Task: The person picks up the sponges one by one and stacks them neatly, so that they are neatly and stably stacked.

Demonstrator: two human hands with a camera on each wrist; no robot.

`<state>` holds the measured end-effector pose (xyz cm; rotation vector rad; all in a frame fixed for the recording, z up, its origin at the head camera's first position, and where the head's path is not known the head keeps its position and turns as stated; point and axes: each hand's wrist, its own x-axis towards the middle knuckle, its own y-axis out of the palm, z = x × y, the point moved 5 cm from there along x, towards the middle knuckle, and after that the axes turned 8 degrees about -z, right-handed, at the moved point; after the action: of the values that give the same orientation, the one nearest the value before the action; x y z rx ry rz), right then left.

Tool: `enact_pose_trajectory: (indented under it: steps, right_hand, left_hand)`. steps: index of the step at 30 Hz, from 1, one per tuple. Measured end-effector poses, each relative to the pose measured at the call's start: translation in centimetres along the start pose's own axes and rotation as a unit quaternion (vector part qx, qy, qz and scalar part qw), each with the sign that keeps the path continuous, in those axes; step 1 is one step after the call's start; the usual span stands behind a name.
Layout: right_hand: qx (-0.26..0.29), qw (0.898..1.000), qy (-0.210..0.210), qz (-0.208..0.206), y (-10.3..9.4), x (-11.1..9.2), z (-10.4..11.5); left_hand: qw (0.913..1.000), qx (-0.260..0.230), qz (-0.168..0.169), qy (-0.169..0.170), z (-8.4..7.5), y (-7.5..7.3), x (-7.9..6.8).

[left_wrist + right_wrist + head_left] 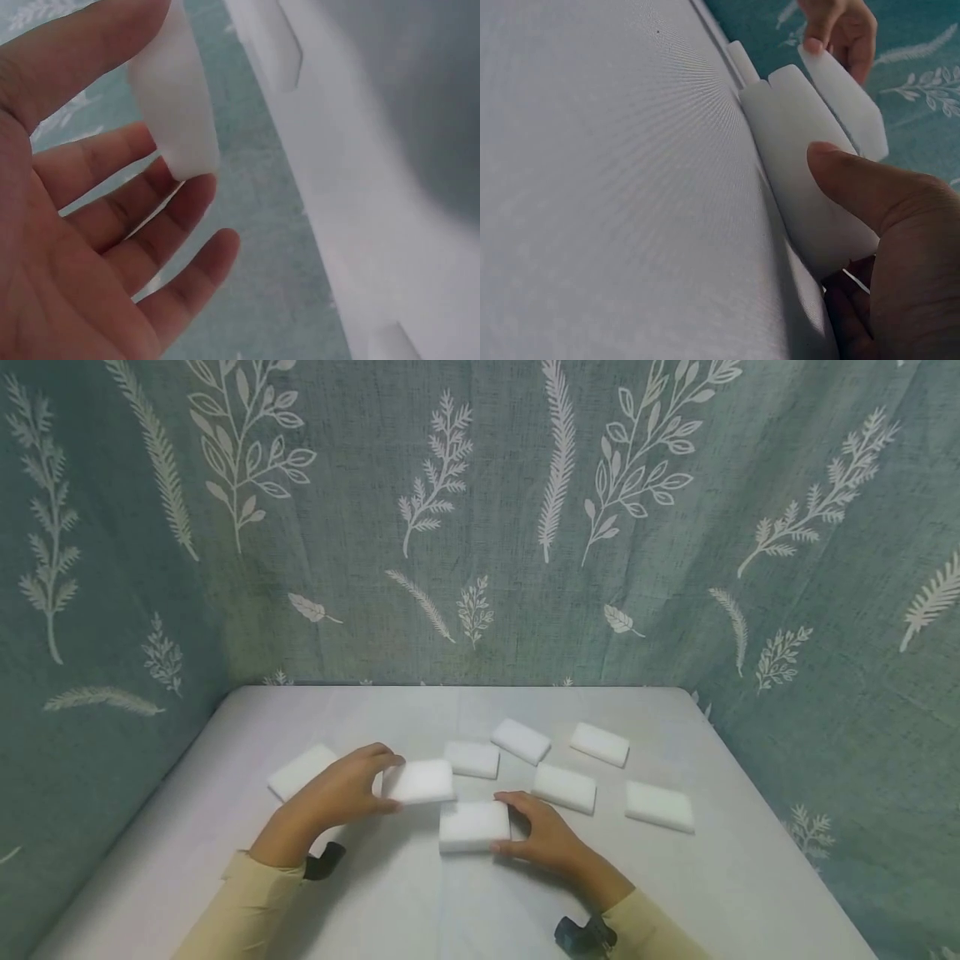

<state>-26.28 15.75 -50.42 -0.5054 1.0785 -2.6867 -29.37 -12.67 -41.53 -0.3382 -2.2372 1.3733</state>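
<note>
My left hand (347, 787) holds a white rectangular sponge (420, 782) between thumb and fingers, raised off the table. The left wrist view shows that sponge (178, 97) tilted, its lower end against the fingertips. Nearer me, my right hand (547, 835) grips another white sponge (468, 828) by its right end, low at the table. Seen from the right wrist, the right thumb lies over this sponge (802, 172), with the other fingers partly hidden beneath. The left hand's sponge (847, 101) is just beyond it. Whether the right hand's piece is one sponge or two stacked, I cannot tell.
Several more white sponges lie on the white table (390, 902). One sponge (300, 771) sits left, partly behind the left arm; others, such as this sponge (660, 806), are spread at the middle and right. A green leaf-patterned curtain (480, 527) surrounds the table's back and sides.
</note>
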Motion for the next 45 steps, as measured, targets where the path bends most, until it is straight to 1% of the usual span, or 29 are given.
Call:
enact_pose_trajectory:
  steps: [3,6,14,18,20,27,30,34,40,45]
  right_hand:
    - [0.002,1.000,0.008,0.001,0.0,0.0,0.0]
    - [0.011,1.000,0.008,-0.001,-0.1,-0.1,0.1]
    - [0.050,0.999,0.002,-0.016,-0.2,-0.1,0.1]
    - [0.057,0.998,-0.004,-0.022,-0.2,0.0,0.1]
    - [0.058,0.998,-0.010,-0.026,-0.1,0.0,0.1]
    - [0.070,0.997,-0.026,-0.028,-0.2,0.0,0.3]
    - [0.077,0.996,-0.032,-0.028,-0.2,0.0,0.4]
    - [0.076,0.996,-0.032,-0.031,-0.2,-0.2,0.4]
    - [0.074,0.996,-0.022,-0.033,-0.2,-0.3,0.0]
    - [0.084,0.995,-0.023,-0.041,-0.4,-0.1,-0.1]
  left_hand:
    - [0.9996,-0.002,-0.013,0.024,-0.9,0.3,0.2]
    - [0.9990,-0.005,-0.016,0.042,-1.7,0.7,0.4]
    - [0.9990,-0.014,0.001,0.041,-2.7,1.6,0.7]
    - [0.9988,-0.024,0.010,0.041,-3.1,2.0,0.7]
    - [0.9987,-0.023,0.013,0.043,-3.3,2.2,0.8]
    - [0.9978,-0.007,0.011,0.065,-4.0,2.8,0.8]
    - [0.9979,-0.001,0.016,0.063,-4.2,3.1,0.7]
    - [0.9981,-0.001,0.024,0.058,-4.5,3.5,0.6]
    - [0.9972,-0.010,0.023,0.071,-5.0,3.7,0.6]
    - [0.9967,-0.008,0.026,0.076,-5.4,3.8,0.9]
